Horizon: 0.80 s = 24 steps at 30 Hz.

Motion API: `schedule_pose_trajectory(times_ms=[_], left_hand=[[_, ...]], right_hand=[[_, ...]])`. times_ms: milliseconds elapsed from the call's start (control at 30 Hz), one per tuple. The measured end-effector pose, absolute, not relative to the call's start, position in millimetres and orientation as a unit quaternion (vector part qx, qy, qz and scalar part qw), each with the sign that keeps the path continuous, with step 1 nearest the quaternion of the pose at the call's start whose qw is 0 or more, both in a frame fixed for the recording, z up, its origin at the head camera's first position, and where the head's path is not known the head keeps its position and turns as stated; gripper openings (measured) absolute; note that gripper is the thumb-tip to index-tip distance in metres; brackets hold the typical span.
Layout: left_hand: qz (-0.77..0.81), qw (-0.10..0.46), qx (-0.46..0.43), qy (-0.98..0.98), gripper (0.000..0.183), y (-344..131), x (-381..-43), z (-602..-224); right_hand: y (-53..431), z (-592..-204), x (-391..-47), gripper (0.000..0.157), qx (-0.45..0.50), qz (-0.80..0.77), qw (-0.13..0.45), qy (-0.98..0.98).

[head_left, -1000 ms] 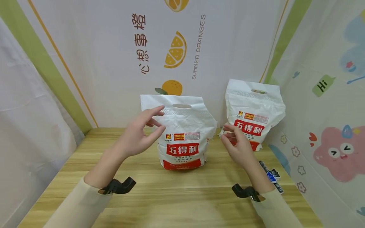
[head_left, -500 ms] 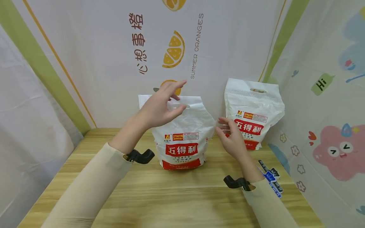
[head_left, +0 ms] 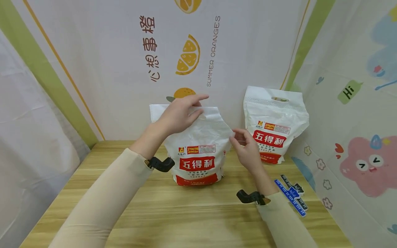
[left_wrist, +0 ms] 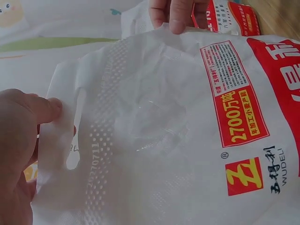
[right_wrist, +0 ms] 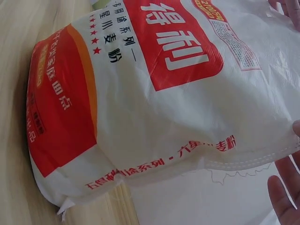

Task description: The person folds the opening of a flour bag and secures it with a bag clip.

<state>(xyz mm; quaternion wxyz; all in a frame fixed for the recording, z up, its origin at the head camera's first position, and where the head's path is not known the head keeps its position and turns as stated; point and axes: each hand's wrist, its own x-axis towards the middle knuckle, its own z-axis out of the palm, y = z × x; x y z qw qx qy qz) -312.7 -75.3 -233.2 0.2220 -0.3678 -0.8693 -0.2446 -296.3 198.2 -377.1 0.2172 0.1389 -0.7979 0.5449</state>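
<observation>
A white flour bag [head_left: 197, 140] with red printing and a cut-out handle slot stands upright on the wooden table. My left hand [head_left: 181, 114] is at its top edge, the thumb [left_wrist: 52, 108] in front by the slot and other fingers behind, largely hidden by the bag. At the bag's upper right side, my right hand [head_left: 247, 150] pinches the corner between thumb and fingers. The right wrist view shows the flour bag [right_wrist: 140, 112] from its side, its base on the table and its stitched seam running toward the right fingers [right_wrist: 282, 201].
A second, similar flour bag [head_left: 276, 119] leans at the back right. Blue and black flat notched pieces [head_left: 291, 197] lie on the table [head_left: 186, 220] beside my right forearm. Printed white curtains [head_left: 118, 75] hang behind and on both sides.
My left hand has moved right and inward to the bag's top edge, lowering slightly at the end. My right hand has moved left onto the bag's upper corner. The bag stays in place.
</observation>
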Motion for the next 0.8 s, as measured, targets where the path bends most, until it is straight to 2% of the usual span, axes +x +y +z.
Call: schedule_pose_trajectory(times_ms=[333, 533, 700, 800], left_hand=[[-0.244, 0.27, -0.388, -0.847, 0.014, -76.1, -315.6, -238.3], [-0.248, 0.267, -0.392, -0.845, 0.018, -79.8, -315.1, -239.5], [-0.271, 0.256, -0.446, -0.814, 0.023, -83.4, -312.9, -240.1], [-0.276, 0.253, -0.459, -0.805, 0.018, -83.4, -311.8, -241.5]], right_hand=[[193.6, -378.3, -293.7, 0.024, 0.135, 0.559, 0.255, -0.778], [197.5, -382.9, -294.6, 0.021, 0.136, 0.566, 0.255, -0.772], [201.8, -385.7, -291.1, 0.025, 0.124, 0.582, 0.232, -0.769], [203.2, -386.6, -289.4, 0.027, 0.126, 0.594, 0.218, -0.764]])
